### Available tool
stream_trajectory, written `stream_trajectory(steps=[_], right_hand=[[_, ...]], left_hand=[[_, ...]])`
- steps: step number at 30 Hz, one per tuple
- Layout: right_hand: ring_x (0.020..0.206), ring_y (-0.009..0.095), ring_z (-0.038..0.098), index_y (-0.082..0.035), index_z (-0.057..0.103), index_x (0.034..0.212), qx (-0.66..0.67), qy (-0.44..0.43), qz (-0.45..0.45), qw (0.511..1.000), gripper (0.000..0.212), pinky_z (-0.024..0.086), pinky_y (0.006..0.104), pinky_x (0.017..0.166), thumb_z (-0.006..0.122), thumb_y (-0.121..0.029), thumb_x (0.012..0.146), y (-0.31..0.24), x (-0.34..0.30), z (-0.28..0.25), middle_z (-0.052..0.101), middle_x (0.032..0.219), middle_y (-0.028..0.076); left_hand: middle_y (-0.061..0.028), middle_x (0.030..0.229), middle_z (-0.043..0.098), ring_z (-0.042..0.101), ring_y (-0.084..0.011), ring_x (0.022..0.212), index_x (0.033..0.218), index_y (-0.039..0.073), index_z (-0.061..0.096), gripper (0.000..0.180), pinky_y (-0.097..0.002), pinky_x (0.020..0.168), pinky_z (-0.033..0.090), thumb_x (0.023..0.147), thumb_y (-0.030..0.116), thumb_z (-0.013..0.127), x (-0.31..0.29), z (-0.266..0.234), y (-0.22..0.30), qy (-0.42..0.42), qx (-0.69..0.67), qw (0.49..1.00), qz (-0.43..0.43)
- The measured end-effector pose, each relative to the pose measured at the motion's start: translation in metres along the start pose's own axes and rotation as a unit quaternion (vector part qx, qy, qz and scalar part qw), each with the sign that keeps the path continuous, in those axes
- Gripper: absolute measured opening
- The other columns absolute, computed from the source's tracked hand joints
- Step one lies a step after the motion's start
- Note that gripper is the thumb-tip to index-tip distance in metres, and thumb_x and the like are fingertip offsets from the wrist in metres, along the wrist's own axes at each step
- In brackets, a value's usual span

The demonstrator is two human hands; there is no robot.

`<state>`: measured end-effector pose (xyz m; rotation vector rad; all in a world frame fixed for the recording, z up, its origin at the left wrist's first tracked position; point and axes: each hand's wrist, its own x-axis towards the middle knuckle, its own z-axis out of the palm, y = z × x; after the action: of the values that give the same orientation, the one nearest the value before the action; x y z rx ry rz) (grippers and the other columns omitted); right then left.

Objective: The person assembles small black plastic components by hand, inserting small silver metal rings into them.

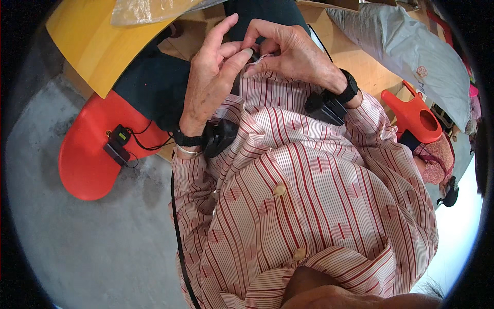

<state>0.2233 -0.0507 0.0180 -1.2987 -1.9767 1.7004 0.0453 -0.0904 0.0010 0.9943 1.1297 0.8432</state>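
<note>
Hands (297,54) @ shirt edge (262,59), tip fwd

Yellow tabletop (85,51): clear plastic wrapping (146,11) lies along its far end.
Red plastic seat (85,165): a black box (121,135) with a yellow-green label, a second dark box (117,153) beside it, and black cable (151,148).
Concrete floor (92,247): grey, smooth, unevenly darkened.
Light wood-toned surface (355,64): overlapped by a pale grey plastic sack (396,46); direct contact cannot be told.

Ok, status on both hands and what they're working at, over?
Left hand and right hand close together, by the edge of the striped shirt. Small dark thing between them, kind unclear. Hands partly block the view.
</note>
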Motion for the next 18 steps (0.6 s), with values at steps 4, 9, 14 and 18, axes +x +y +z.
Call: stream_trajectory(steps=[4,9,14,18], right_hand=[[0.055,0.015,0.054,-0.010,0.053,0.094,-0.010,0.020,-0.010,1.000,0.041,0.042,0.0290,0.050,0.080,-0.021,0.065,-0.0034,0.0005,0.0012,0.052,0.058,0.004],[0.057,0.015,0.054,-0.011,0.055,0.095,-0.013,0.021,-0.009,1.000,0.041,0.042,0.0288,0.051,0.080,-0.022,0.065,-0.0040,-0.0010,0.0009,0.052,0.061,0.004],[0.058,0.014,0.054,-0.011,0.055,0.097,-0.009,0.027,0.005,1.000,0.043,0.042,0.0284,0.051,0.081,-0.022,0.064,-0.0062,-0.0035,0.0000,0.053,0.063,0.003],[0.059,0.013,0.055,-0.011,0.055,0.098,-0.016,0.023,-0.002,1.000,0.043,0.042,0.0280,0.051,0.081,-0.022,0.064,-0.0082,-0.0040,0.0003,0.054,0.065,0.003]], left_hand=[[-0.0131,0.094,0.066,0.060,-0.0106,0.080,0.129,0.001,0.043,0.048,-0.0212,0.071,0.047,0.083,0.002,0.058,0.0019,0.0039,-0.0010,0.018,-0.070,0.997,-0.032],[-0.0157,0.097,0.065,0.061,-0.0122,0.082,0.129,-0.002,0.043,0.050,-0.0216,0.073,0.049,0.081,0.000,0.059,0.0032,0.0016,0.0006,0.010,-0.160,0.985,-0.067],[-0.0178,0.098,0.064,0.062,-0.0144,0.085,0.128,-0.004,0.042,0.052,-0.0232,0.075,0.051,0.079,-0.002,0.061,0.0037,-0.0026,0.0006,-0.013,-0.191,0.978,-0.083],[-0.0167,0.104,0.062,0.059,-0.0171,0.098,0.129,-0.005,0.039,0.051,-0.0265,0.089,0.043,0.081,-0.003,0.056,0.0029,-0.0048,0.0069,-0.037,-0.168,0.980,-0.103]])
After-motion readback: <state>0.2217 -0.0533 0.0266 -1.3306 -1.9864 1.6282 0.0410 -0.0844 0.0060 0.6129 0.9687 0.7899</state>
